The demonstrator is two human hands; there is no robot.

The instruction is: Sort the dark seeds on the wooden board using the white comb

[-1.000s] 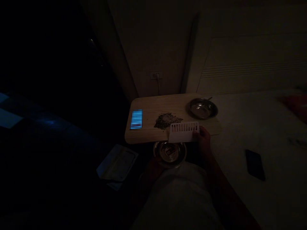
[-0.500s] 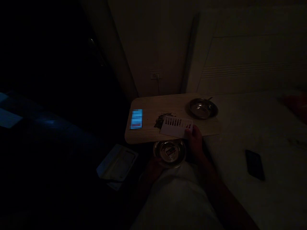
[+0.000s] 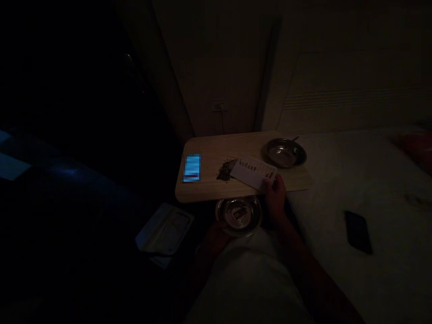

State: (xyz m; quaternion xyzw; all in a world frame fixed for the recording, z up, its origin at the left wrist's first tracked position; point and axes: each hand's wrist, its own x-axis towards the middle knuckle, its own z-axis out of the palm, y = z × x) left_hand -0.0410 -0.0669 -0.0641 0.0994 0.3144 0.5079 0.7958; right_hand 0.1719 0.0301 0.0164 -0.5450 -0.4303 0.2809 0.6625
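Observation:
In dim light, my right hand (image 3: 276,192) grips the right end of a flat white slotted piece (image 3: 249,177), held tilted over a small wooden table (image 3: 209,191). Its left edge meets a dark heap of small loose bits (image 3: 225,171); I cannot make out what they are. Below the table's near edge, my left hand (image 3: 218,236) is closed on the rim of a round metal bowl (image 3: 221,220). A dark rectangular patch and some specks show on the bowl's bottom. A second metal bowl (image 3: 286,153) stands at the table's right end, a handle sticking out behind it.
A lit phone (image 3: 191,168) with a blurred screen lies on the table's left end. To the right, a dark phone (image 3: 358,231) rests on a pale bed (image 3: 330,198). A pale box or tray (image 3: 165,231) sits lower left. A wall socket (image 3: 219,105) has a cord plugged in.
My right hand has turned the slotted white piece and shifted it slightly right, so its left end uncovers more of the heap. My left hand and the bowl have stayed put.

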